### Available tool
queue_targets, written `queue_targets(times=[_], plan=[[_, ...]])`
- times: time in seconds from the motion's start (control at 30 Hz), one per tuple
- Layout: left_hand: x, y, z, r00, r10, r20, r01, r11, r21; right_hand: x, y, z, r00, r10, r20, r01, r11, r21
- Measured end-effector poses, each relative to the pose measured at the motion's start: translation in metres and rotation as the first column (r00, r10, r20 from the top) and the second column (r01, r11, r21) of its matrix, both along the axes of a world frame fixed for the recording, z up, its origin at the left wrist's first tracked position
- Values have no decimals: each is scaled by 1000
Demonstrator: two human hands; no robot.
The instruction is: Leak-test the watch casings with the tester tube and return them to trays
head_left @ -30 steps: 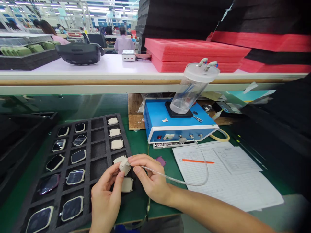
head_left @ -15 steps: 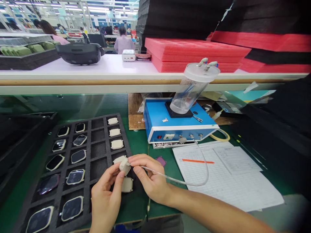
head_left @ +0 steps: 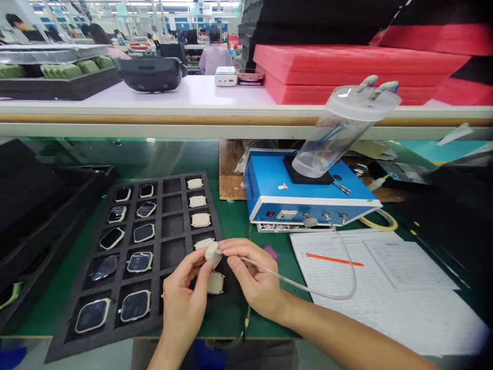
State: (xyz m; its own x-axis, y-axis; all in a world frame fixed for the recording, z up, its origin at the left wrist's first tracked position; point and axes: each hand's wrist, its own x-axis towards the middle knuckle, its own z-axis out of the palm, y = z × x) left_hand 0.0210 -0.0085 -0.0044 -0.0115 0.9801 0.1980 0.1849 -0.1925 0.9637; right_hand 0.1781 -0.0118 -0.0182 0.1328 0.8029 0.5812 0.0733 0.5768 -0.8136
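1 cream plastic casing (head_left: pixel 212 254) sits pinched in the left hand (head_left: pixel 183 293), held steady above a foam tray (head_left: pixel 82 343); the nearly closed right hand (head_left: pixel 250 275) grips a clear tube (head_left: pixel 292 284), keeping its tip against the casing; the tube trails to a blue control box (head_left: pixel 308 192).

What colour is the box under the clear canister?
Bright blue metal box with white trim, best in the head view.
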Motion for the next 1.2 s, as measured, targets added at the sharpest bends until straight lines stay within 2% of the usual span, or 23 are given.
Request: queue_targets(times=[1.2], plan=[[-2, 3, 0, 1000, 21, -5, -21, 999, -40, -2, 5, -2, 1000, -29, 5, 29, 1000, 1]])
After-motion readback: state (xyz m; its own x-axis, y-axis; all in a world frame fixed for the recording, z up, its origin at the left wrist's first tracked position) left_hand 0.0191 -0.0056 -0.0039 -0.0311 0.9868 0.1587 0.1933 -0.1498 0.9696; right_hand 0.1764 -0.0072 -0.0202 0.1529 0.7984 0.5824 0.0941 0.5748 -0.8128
